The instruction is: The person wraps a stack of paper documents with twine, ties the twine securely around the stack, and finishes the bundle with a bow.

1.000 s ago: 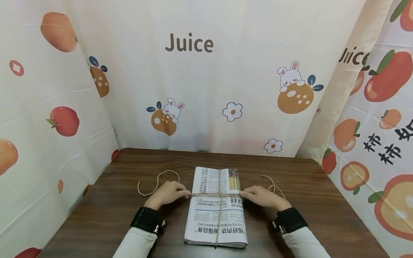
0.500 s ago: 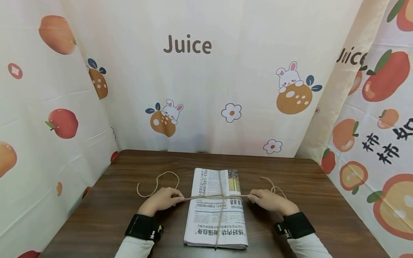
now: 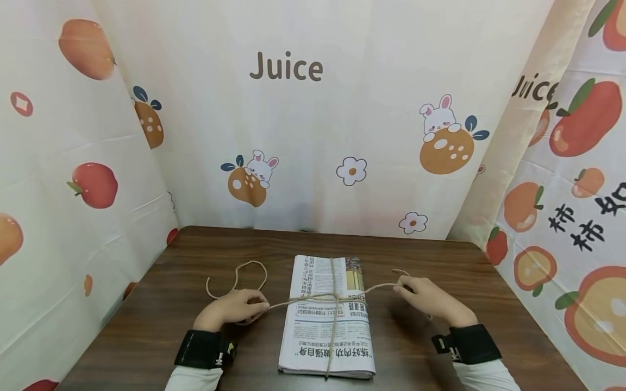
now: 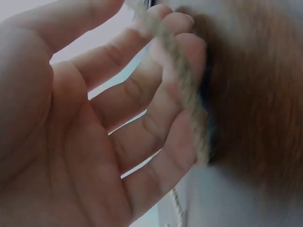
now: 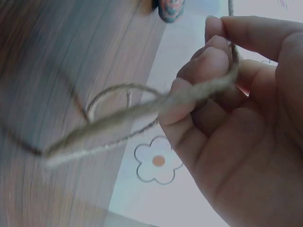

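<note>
A folded stack of newspapers (image 3: 313, 339) lies on the brown table, with twine (image 3: 334, 326) running lengthwise over it and crossing another strand near the middle. To the left of the stack, my left hand (image 3: 233, 308) pinches one twine end between thumb and fingers; in the left wrist view the twine (image 4: 182, 78) passes across the curled fingers. On the other side, my right hand (image 3: 432, 297) pinches the opposite end, slightly raised. The right wrist view shows that twine (image 5: 203, 91) crossing the fingers, its loose part looping below. Both strands stretch outward from the crossing.
A loose tail of twine (image 3: 236, 277) curls on the table (image 3: 146, 326) behind the left hand. Another tail tip (image 3: 401, 271) shows behind the right hand. A fruit-printed curtain (image 3: 303, 119) hangs behind the table's far edge and along both sides.
Both hands have moved outward from the stack's sides, drawing the twine ends apart. My right hand has also risen a little. The newspaper stack has stayed in place.
</note>
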Demonstrator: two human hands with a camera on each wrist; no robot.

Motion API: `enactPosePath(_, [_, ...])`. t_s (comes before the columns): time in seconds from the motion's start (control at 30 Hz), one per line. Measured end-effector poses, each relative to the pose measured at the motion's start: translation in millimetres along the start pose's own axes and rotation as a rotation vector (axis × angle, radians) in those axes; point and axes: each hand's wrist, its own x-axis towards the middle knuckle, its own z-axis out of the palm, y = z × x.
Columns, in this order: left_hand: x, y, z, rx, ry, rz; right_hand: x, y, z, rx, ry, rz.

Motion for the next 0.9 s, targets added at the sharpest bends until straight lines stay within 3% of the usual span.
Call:
enactPosePath(0.23, [-7.4, -0.5, -5.4, 0.003, -0.035, 0.029, -8.5, 11.0, -9.7, -0.033, 0.094, 0.016])
enactPosePath(0.4, [-10.0, 0.4, -6.6, 0.015, -0.045, 0.036, -13.2, 11.4, -22.0, -0.060, 0.174, 0.129])
enactPosePath(0.57, [-14.6, 6.1, -6.3, -0.020, -0.057, -0.073, -17.5, 11.4, -29.1, -0.147, 0.291, 0.202])
enactPosePath(0.7, [-17.5, 11.7, -6.1, -0.065, -0.098, -0.154, -18.9, 12.3, -31.1, -0.171, 0.459, 0.186])
enactPosePath(0.8, [-17.0, 14.5, -6.7, -0.064, -0.104, -0.112, -17.9, 13.0, -31.8, -0.161, 0.600, 0.131])
enactPosePath(0.9, [-14.8, 15.2, -7.0, -0.009, -0.099, -0.027, -15.8, 13.0, -32.5, -0.116, 0.668, 0.094])
